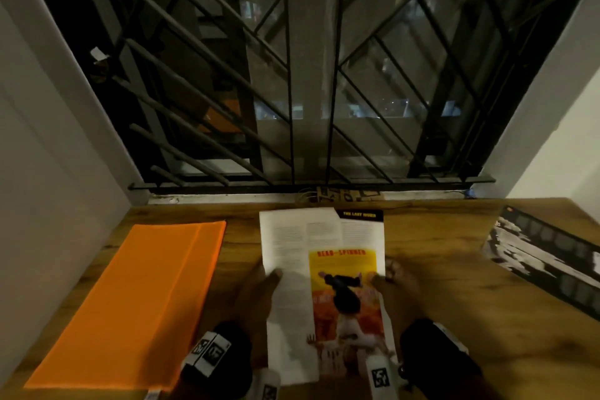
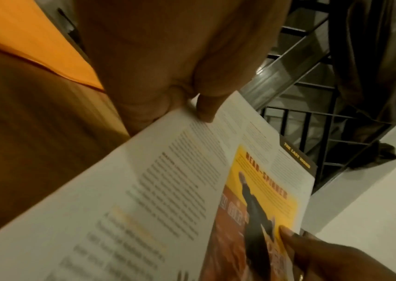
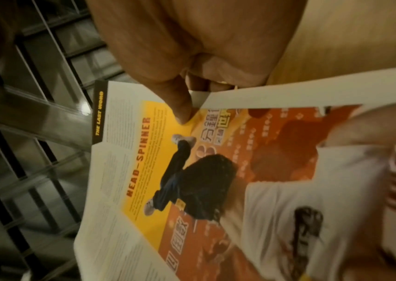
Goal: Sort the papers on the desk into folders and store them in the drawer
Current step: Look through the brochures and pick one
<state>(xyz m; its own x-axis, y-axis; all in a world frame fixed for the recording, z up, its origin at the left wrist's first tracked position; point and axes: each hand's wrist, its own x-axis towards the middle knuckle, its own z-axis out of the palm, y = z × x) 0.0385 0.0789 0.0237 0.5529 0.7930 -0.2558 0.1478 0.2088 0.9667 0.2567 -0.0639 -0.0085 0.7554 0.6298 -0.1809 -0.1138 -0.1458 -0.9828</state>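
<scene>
Two hands hold a small stack of loose magazine pages just above the wooden table, to the right of the orange folder, which lies flat and closed on the table.

Risk. The pages are unbound and fanned: a text page, a yellow "Head-Spinner" page and a sheet headed "The Last Word" are offset from one another. Because each hand grips only one side edge, an inner sheet could probably slide out of the stack during the carry toward the folder. The right wrist view shows one white sheet lifted away from the others; it could fold or crease if the stack is squared carelessly. The folder is closed, so one hand would likely have to let go to open it, leaving the stack held by one edge and liable to droop. The black-and-white printed sheet at the table's right edge, well apart from the folder, could be overlooked.

Grip. The left hand pinches the stack's left edge, thumb on top of the text page. The right hand pinches the right edge, thumb pressed on the yellow page. Both grips are closed on the paper; neither is released.
</scene>
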